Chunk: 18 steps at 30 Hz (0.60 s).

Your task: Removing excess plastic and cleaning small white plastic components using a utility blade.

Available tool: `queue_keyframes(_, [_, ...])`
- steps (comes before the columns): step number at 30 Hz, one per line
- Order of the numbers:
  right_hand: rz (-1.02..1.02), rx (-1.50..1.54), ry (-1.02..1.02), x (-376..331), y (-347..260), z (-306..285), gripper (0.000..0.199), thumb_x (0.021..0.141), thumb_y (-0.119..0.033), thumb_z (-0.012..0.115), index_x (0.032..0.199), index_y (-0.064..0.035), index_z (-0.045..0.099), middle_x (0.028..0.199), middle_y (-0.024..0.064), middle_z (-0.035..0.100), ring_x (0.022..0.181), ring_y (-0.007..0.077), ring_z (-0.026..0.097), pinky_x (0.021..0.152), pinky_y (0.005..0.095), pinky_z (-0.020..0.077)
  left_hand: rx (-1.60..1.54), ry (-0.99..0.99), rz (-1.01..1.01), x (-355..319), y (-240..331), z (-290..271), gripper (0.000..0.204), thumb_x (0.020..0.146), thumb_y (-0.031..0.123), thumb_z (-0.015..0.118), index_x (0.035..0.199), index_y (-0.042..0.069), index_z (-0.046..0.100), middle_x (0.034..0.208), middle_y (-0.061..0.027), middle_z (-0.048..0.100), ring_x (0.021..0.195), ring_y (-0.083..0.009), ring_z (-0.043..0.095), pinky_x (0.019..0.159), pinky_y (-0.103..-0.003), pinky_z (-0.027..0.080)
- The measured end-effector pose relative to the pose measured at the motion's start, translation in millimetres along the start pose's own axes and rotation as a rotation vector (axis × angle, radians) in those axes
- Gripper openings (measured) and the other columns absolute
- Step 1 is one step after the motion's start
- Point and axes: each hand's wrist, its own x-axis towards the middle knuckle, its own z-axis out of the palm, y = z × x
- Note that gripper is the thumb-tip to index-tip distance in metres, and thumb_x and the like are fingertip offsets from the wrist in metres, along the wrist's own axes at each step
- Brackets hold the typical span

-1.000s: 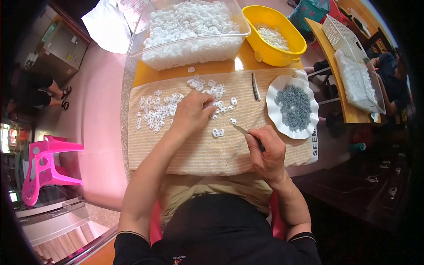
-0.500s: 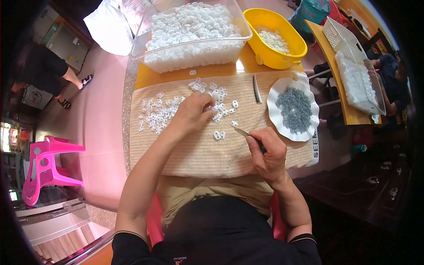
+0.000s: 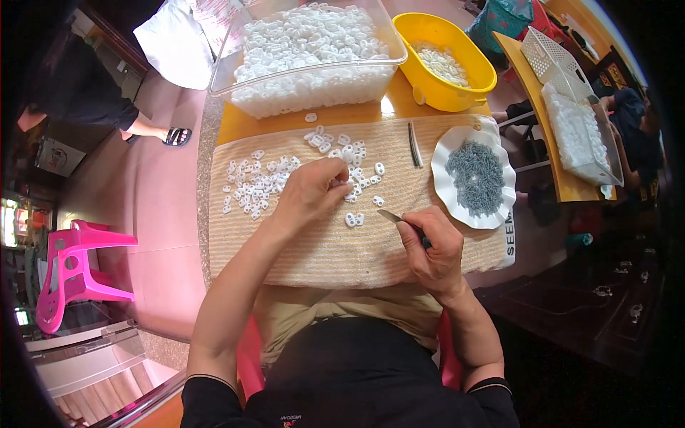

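— Tweezers point(image 3: 401, 220) were seen gripped in the right hand point(image 3: 432, 251), tips aimed up and to the left across the striped cloth point(image 3: 314, 250). How was the grip set?

— Fingers of that hand were wrapped tight around the tool's rear half; whether the tips themselves were pressed together could not be told. Nothing was seen caught between them.

— And the left hand point(image 3: 310, 194)?

— It was laid on the scatter of small white plastic pieces point(image 3: 260, 184), fingertips curled down and bunched over the pieces at its right edge. Whether one was actually pinched could not be made out; the fingertips were turned under.

— Where was the nearest loose piece found?

— A paired white piece point(image 3: 354, 220) was lying alone on the cloth, just left of the tweezer tips and below the left hand's fingertips. It was placed between the two hands, nearer to the tweezers. The tool's long axis was pointed almost straight at it.

— What else was noted around the work?

— A scalloped white dish of grey parts point(image 3: 477, 178) was set just beside the right hand, up and to the right. A second slim metal tool point(image 3: 414, 144) was left lying on the cloth near it. Behind, a clear tub point(image 3: 307, 60) heaped with white pieces and a yellow basin point(image 3: 446, 60) were stood on the orange table point(image 3: 235, 125).
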Motion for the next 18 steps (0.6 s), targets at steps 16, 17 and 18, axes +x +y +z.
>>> queue_keyframes(16, [0.017, 0.027, -0.019, 0.5, 0.7, -1.2, 0.009, 0.085, 0.002, 0.07, 0.092, 0.0013, 0.065, 0.078, 0.0114, 0.061, 0.065, 0.0217, 0.058, 0.059, 0.0303, 0.0451, -0.096, 0.093, -0.044, -5.1, -0.7, 6.6, 0.025, 0.075, 0.017, 0.082, 0.084, 0.005, 0.061, 0.072, -0.0088, 0.059, 0.063, -0.0198, 0.059, 0.057, -0.033, 0.047])
queue_keyframes(17, [0.012, 0.027, -0.017, 0.6, 0.7, -1.4, 0.009, 0.084, 0.002, 0.07, 0.092, 0.0013, 0.065, 0.078, 0.0113, 0.061, 0.065, 0.0215, 0.058, 0.058, 0.0303, 0.0449, -0.097, 0.092, -0.043, -5.2, -1.8, 9.5, 0.025, 0.075, 0.017, 0.082, 0.084, 0.005, 0.061, 0.072, -0.0088, 0.059, 0.063, -0.0198, 0.059, 0.057, -0.033, 0.047])
queue_keyframes(18, [0.006, 0.029, -0.016, 0.8, 0.7, -1.1, 0.009, 0.084, 0.002, 0.07, 0.092, 0.0013, 0.065, 0.077, 0.0112, 0.061, 0.065, 0.0212, 0.057, 0.058, 0.0303, 0.0448, -0.159, 0.145, -0.002, -5.4, -3.2, 13.1, 0.023, 0.075, 0.014, 0.083, 0.088, 0.005, 0.066, 0.072, -0.0047, 0.058, 0.063, -0.0137, 0.055, 0.057, -0.028, 0.045])
